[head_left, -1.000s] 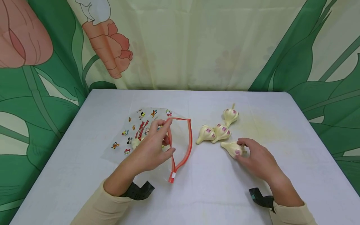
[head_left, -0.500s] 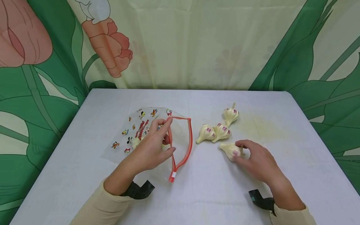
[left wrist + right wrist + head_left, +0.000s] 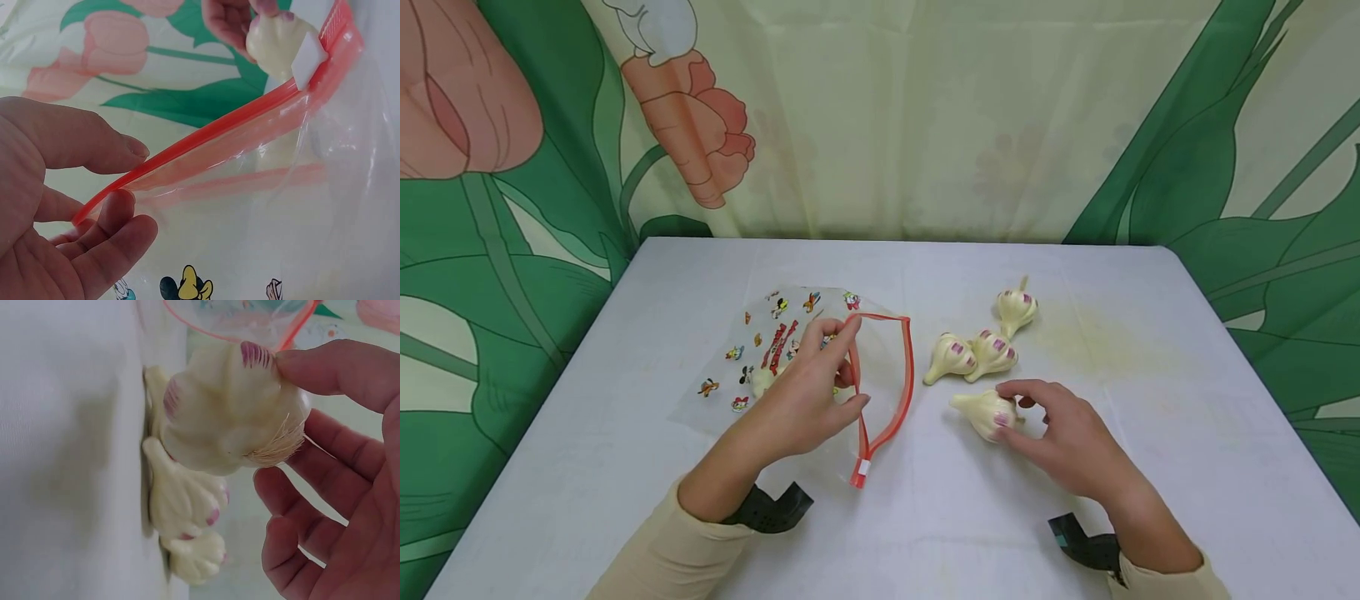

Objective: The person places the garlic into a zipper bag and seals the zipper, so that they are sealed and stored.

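In the head view my left hand point(image 3: 805, 392) holds the rim of a clear zip bag point(image 3: 715, 412) printed with small cartoon figures. The left wrist view has the thumb on one side of the red zip edge point(image 3: 219, 128) and curled fingers on the other. The bag's mouth gapes toward the right, and a pale bulb point(image 3: 763, 380) shows through its plastic. My right hand point(image 3: 1071, 437) pinches a garlic bulb point(image 3: 987, 414) by its root end, its stem pointing left. From the right wrist view, this bulb point(image 3: 225, 412) is raised off the tablecloth, purple patches and root hairs visible.
Beyond the held bulb lie three more garlic bulbs point(image 3: 951, 357), grouped right of the bag's mouth. A white slider point(image 3: 864, 467) sits at the zip's near end. The white-covered table point(image 3: 955, 533) ends at a printed curtain point(image 3: 910, 125) behind.
The right hand has carried its garlic bulb leftward, nearer the bag's mouth. The left hand and the bag have stayed in place, as have the three other bulbs.
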Action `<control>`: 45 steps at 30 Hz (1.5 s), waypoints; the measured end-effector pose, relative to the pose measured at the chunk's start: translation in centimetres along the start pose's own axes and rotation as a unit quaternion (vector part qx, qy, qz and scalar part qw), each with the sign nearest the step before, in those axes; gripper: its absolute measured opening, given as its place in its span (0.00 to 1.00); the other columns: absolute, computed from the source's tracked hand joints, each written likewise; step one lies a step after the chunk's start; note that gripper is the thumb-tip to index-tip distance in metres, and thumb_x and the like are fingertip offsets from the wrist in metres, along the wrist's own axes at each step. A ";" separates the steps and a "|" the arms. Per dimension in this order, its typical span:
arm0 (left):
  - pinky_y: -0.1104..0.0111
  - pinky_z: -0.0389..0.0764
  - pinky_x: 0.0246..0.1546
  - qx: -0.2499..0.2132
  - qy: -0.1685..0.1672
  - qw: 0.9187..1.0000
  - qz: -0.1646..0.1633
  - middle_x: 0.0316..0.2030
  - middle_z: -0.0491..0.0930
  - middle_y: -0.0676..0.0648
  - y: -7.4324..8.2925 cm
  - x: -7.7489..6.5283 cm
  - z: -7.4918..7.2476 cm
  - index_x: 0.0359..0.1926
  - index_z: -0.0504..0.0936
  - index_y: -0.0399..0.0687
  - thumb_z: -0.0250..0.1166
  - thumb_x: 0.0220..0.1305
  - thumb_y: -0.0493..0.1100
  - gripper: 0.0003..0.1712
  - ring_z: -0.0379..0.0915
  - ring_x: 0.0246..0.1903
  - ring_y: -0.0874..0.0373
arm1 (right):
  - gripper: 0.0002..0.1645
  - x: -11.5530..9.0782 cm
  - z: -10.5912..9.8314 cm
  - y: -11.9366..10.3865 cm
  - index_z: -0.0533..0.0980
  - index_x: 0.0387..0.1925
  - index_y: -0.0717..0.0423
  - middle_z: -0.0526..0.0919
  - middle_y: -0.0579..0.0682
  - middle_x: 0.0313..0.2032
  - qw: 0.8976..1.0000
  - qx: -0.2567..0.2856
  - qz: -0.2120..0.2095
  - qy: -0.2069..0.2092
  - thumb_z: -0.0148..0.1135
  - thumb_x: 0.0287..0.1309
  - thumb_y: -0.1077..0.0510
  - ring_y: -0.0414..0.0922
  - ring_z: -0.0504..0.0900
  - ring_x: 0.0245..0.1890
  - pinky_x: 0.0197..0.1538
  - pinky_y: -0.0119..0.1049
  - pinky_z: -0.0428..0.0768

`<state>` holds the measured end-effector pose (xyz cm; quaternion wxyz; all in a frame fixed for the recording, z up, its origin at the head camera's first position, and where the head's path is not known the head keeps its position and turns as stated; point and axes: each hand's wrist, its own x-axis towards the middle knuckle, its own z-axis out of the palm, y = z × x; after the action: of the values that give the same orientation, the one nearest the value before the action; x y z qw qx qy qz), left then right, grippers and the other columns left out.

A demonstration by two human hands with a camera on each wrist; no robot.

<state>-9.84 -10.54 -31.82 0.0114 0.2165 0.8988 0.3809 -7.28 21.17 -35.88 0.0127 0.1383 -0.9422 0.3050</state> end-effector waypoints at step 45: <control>0.72 0.78 0.33 0.010 0.008 1.000 0.013 0.62 0.60 0.39 0.0 -0.1 0.1 0.74 0.59 0.32 0.74 0.55 0.31 0.49 0.73 0.37 0.60 | 0.21 7.5 7.1 -7.4 0.78 0.50 0.61 0.80 0.52 0.43 0.995 0.052 -0.077 0.031 0.73 0.56 0.58 0.45 0.81 0.38 0.39 0.38 0.81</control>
<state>-9.72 -10.51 -31.89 -0.0025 0.2249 0.9000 0.3733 -12.06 9.41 -36.59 0.0583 0.2013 -0.9107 0.3560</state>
